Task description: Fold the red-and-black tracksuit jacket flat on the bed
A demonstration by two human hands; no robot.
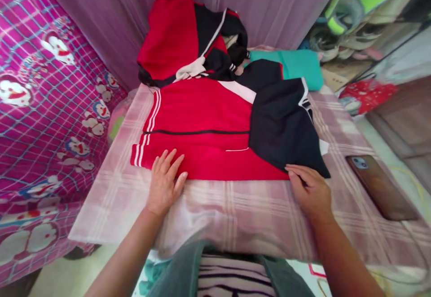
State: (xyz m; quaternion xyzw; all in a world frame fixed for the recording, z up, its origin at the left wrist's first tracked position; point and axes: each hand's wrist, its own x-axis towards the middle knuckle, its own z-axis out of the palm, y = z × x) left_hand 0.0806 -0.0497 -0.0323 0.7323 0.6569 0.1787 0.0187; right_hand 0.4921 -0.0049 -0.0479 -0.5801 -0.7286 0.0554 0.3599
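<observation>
A red and black sports jacket (208, 126) with white stripes lies spread flat on a pink checked cloth (235, 211). My left hand (164, 182) rests flat and open on the jacket's near red hem, fingers stretched out. My right hand (310, 189) sits at the near corner of the jacket's black panel (283, 126), fingers bent and pressing its edge; whether they pinch the fabric I cannot make out. A second red and black garment (191, 41) lies crumpled in a heap behind the flat jacket.
A phone (382, 184) lies face down on the cloth at the right. A folded teal cloth (296, 65) sits at the back right. A purple curtain (111, 27) hangs behind, and a magenta patterned sheet (43, 108) fills the left side.
</observation>
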